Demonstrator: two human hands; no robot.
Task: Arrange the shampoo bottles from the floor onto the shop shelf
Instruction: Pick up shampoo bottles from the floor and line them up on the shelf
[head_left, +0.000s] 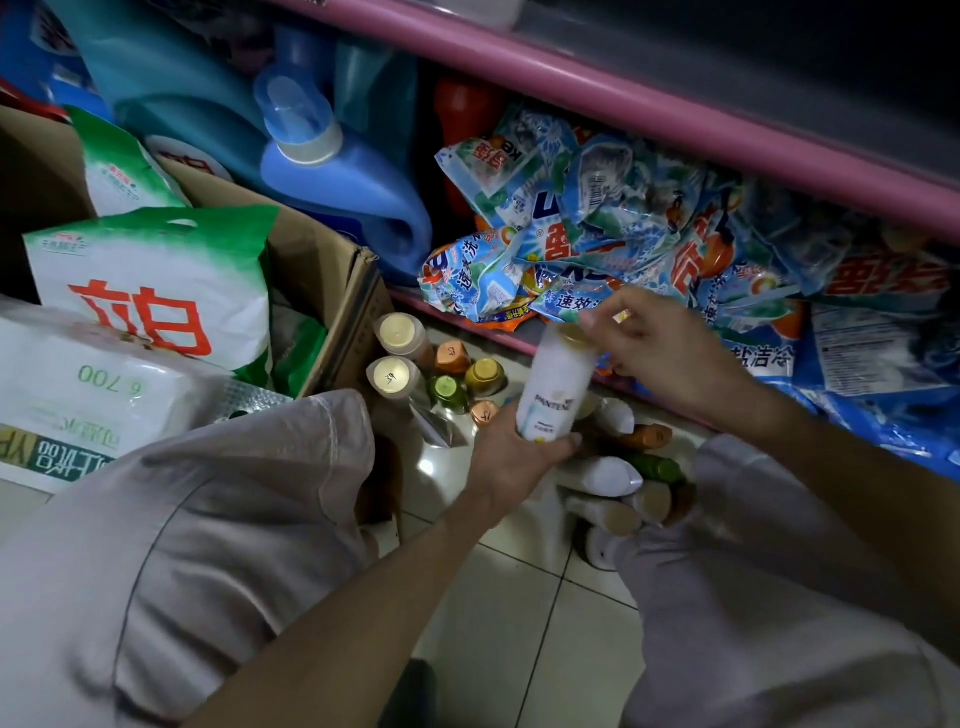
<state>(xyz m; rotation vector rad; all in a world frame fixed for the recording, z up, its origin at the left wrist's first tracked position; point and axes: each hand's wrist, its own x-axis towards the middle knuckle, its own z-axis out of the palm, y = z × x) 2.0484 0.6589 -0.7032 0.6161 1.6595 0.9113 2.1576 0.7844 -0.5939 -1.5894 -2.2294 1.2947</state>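
A white shampoo bottle (558, 384) with a gold cap stands upright in the air above the floor. My left hand (511, 452) grips its base from below. My right hand (660, 353) pinches its gold cap from the right. Several small shampoo bottles (441, 371) with gold, orange and green caps stand upright on the tiled floor to the left. More white, orange and green bottles (623, 467) lie on their sides on the floor under my hands. The pink shop shelf (675, 119) runs diagonally above.
The low pink shelf holds a heap of blue detergent packets (623, 234) and a blue detergent jug (337, 176). A cardboard box (332, 291) with white and green bags stands at the left. My knees in light trousers flank the floor bottles.
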